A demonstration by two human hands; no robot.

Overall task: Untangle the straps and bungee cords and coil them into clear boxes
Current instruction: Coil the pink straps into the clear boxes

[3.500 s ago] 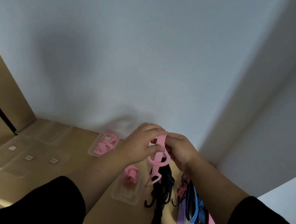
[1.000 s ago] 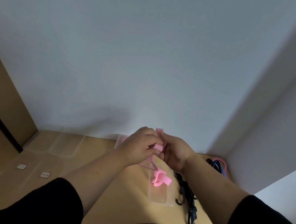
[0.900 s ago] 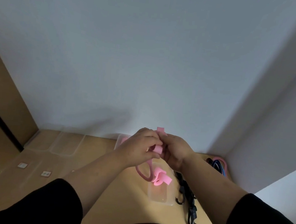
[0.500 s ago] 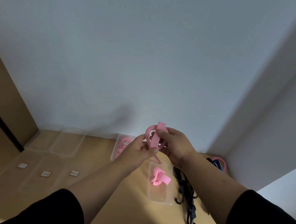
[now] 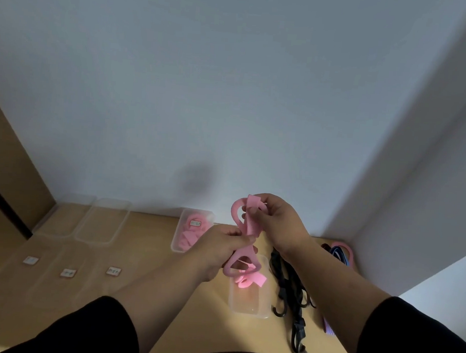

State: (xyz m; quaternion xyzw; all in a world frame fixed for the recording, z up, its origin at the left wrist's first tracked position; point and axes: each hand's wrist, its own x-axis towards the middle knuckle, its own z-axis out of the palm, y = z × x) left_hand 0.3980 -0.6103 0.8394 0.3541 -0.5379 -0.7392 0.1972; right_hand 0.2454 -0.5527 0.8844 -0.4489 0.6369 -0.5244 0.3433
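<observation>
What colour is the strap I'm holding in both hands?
Pink; the strap shows best in the head view.

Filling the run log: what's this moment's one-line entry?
both hands pinch pink strap | above clear box | coiling unfinished

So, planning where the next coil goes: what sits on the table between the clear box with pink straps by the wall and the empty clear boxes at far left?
Nothing; the head view shows bare wooden table there.

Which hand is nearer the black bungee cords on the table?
Right. The right hand is raised above the far end of the black cords, gripping the pink strap; the left hand pinches the strap farther left, beyond the box.
</observation>
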